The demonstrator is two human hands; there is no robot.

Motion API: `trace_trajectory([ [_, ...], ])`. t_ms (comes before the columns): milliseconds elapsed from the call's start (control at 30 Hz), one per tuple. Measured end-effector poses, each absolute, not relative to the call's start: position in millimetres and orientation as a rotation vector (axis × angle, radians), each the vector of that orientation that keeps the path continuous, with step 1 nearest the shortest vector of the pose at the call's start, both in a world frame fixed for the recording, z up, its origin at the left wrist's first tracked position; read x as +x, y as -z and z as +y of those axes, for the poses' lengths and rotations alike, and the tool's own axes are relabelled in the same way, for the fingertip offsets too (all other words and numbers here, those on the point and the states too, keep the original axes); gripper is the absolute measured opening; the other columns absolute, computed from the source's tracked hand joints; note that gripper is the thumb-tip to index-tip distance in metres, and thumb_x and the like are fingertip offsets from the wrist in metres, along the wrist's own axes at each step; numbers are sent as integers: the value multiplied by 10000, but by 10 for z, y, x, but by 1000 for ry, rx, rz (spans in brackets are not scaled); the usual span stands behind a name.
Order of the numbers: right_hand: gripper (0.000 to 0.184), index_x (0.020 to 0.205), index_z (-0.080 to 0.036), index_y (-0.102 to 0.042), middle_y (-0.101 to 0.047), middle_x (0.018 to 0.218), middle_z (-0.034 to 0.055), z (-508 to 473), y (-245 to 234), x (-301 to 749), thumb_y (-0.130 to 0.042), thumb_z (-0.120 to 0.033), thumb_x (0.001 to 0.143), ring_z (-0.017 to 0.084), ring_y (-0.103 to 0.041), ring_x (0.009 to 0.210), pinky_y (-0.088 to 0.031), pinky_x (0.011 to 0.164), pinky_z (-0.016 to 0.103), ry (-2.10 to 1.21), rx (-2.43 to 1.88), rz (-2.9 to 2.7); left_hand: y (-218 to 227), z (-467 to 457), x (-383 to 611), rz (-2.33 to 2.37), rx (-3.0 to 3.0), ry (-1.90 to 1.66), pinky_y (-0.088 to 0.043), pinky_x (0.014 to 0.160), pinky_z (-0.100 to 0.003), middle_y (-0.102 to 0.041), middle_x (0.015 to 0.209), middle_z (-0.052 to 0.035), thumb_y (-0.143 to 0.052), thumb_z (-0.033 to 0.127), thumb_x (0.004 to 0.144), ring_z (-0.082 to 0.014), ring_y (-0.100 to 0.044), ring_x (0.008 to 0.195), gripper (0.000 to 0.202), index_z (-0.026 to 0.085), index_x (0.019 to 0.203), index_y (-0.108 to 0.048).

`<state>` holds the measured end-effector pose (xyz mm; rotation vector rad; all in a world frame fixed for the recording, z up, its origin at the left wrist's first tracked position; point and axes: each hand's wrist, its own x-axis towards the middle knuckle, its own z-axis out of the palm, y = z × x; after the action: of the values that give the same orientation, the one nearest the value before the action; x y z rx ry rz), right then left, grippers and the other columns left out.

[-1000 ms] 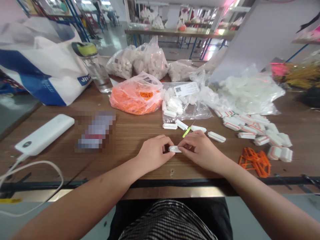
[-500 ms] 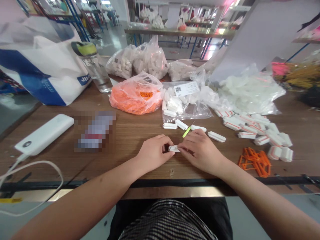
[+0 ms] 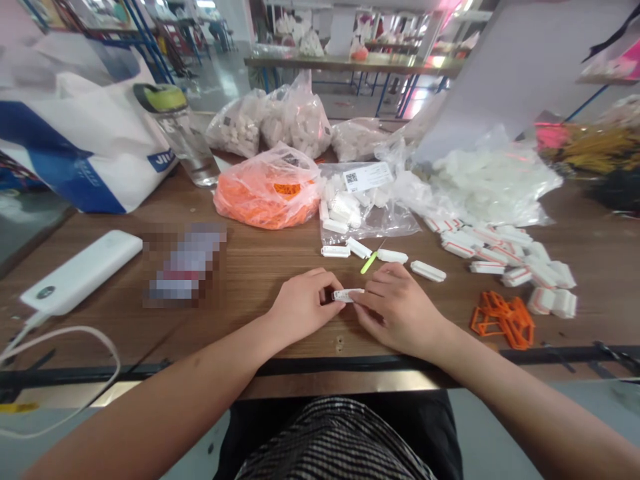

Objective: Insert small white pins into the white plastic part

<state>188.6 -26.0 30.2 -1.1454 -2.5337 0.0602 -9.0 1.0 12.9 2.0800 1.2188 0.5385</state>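
Note:
Between my hands, just above the table, is a small white plastic housing (image 3: 344, 295) with tiny slots along its face. My left hand (image 3: 305, 303) pinches its left end between thumb and fingers. On its right end, the fingertips of my right hand (image 3: 395, 303) are closed, covering part of it. Beyond my fingers lies a thin tool with a yellow-green handle (image 3: 369, 263). Several similar white housings (image 3: 428, 271) lie in a loose row there. To the right are a small heap of orange plastic frames (image 3: 504, 321) and a pile of white pieces with orange edging (image 3: 500, 250).
A clear bag of white parts (image 3: 345, 207) and a bag of orange parts (image 3: 270, 190) stand behind the row. Further left are a water bottle (image 3: 183, 137), a white power bank (image 3: 83, 270) with a cable, and a blurred-out object (image 3: 187, 263). A large shopping bag (image 3: 90, 133) sits back left.
The camera view has shifted slightly. My right fingers have moved a little on the white housing, and more of its slotted face shows. My left hand keeps its pinch.

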Motion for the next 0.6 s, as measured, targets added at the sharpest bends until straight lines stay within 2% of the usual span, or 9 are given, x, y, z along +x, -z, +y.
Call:
trace_trajectory([
  [133,232,891,-235,-745,-703,706,16,-260,-397,2148,-513,-245,892,163,-615,676,-449,744,364,-363,-1263,-2280,-140,14,-91,1239,2068,-511,-401,635,-272,-594,750,32,-668,230,760,-124,-545,652,75,230,834,-677],
  [200,205,806,-239,-740,-721,736,15,-269,-417,2391,-551,-279,876,165,-638,688,-470,691,339,-436,-1443,-2161,-146,16,-91,1248,2065,-494,-398,635,-273,-594,754,32,-667,224,754,-124,-544,650,78,229,831,-676],
  [300,190,636,-237,-701,-683,626,-9,-315,-374,2747,-609,-251,802,147,-609,569,-451,560,304,-537,-1681,-2212,-149,20,-92,1254,2069,-479,-394,634,-272,-591,759,33,-666,234,758,-124,-540,652,76,233,833,-677],
  [467,166,744,-256,-748,-717,715,3,-421,-229,2993,-619,-294,842,158,-650,666,-491,631,309,-689,-1624,-2309,-145,31,-99,1239,2094,-473,-390,639,-273,-587,767,33,-671,248,766,-126,-544,663,84,235,848,-677],
  [600,192,738,-258,-734,-716,716,-4,-463,-171,2993,-612,-321,872,167,-648,688,-464,710,352,-530,-1578,-2405,-143,33,-101,1237,2096,-473,-389,637,-274,-587,763,31,-670,248,768,-126,-543,658,85,235,852,-679],
])
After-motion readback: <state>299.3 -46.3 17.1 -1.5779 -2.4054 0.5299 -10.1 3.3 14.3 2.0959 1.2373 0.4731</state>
